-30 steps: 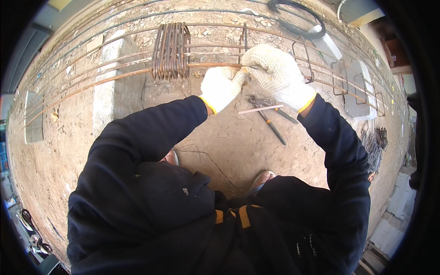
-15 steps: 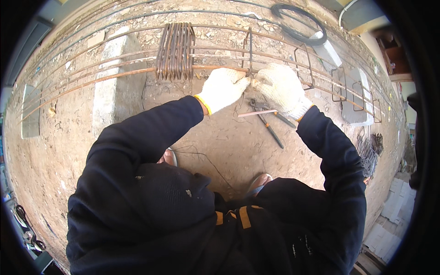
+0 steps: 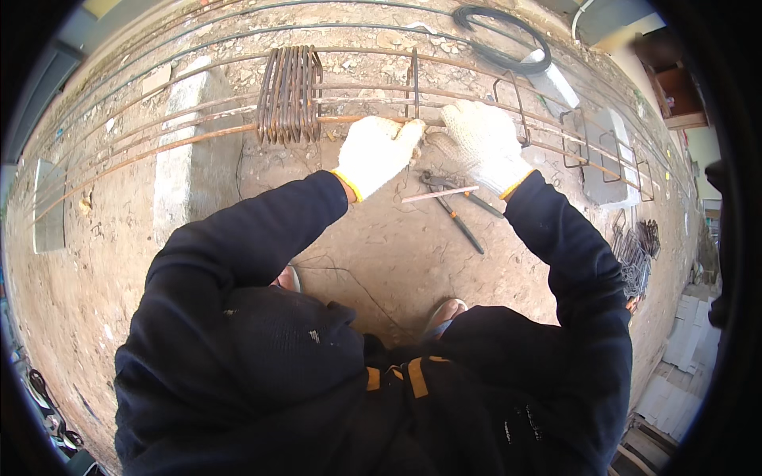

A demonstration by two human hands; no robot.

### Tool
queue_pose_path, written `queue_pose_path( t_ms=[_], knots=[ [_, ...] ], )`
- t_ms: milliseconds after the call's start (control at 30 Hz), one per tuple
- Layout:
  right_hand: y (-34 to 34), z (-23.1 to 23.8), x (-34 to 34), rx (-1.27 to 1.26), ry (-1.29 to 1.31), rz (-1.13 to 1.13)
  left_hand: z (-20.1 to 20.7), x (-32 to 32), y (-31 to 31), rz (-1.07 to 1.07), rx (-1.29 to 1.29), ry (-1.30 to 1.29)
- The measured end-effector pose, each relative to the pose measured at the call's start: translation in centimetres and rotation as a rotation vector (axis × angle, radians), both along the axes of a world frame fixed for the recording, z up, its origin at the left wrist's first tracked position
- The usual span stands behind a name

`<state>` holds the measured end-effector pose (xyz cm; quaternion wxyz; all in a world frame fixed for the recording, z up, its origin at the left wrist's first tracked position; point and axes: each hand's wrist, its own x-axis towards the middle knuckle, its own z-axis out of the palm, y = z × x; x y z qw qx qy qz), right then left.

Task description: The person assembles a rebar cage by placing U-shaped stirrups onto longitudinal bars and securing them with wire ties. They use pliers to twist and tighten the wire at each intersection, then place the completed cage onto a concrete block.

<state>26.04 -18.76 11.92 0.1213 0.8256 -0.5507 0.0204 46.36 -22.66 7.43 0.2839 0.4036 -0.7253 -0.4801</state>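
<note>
Both gloved hands have shifted slightly since half a second ago: the left hand (image 3: 377,151) sits lower on the nearest rebar, and the right hand (image 3: 479,143) has spread more over the joint.

Nearest: dark sleeves and bent knees fill the lower part of the view, with two sandalled feet on the dirt ground (image 3: 381,254). Just ahead of the feet, pliers (image 3: 456,210) lie on the ground below the right wrist, and a short rod piece (image 3: 439,193) lies across them. Neither hand touches them.

Next: left hand, white knit glove, fingers curled at the front rusty rebar (image 3: 198,141), fingertips pointing right to where the upright stirrup (image 3: 413,83) crosses the bar. It looks clenched on the bar or on a tie there; cannot tell which, as the glove hides the contact. Right hand, same kind of glove, palm down just to the right of that crossing, fingers bent over the bar. Whether it grasps anything I cannot tell. The two hands nearly touch, with the stirrup foot between them and slightly beyond the fingertips.

Further left along the bars: a bundle of stirrups (image 3: 290,95) hangs packed together on the rebars, well apart from the left hand. A concrete block (image 3: 186,159) supports the bars below it.

Right side: spaced stirrups (image 3: 516,103) stand along the cage. Far edge of the ground: a coil of black wire (image 3: 500,36). Right edge: a pile of loose ties (image 3: 635,258).
</note>
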Motion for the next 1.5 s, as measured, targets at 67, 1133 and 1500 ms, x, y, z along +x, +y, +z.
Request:
queue_pose_path(
  t_ms=[67,1133,1500],
  knots=[
    [-0.7,-0.6,0.5,-0.135,0.057,0.042,-0.2,0.0,0.0,0.016,-0.032,-0.028],
    [-7.6,1.0,-2.5,0.392,-0.133,0.051,0.2,0.1,0.1,0.008,0.005,-0.05],
    [-6.0,2.4,-1.2,0.308,-0.202,0.191,-0.4,-0.2,0.1,0.035,-0.031,-0.02]
  ],
)
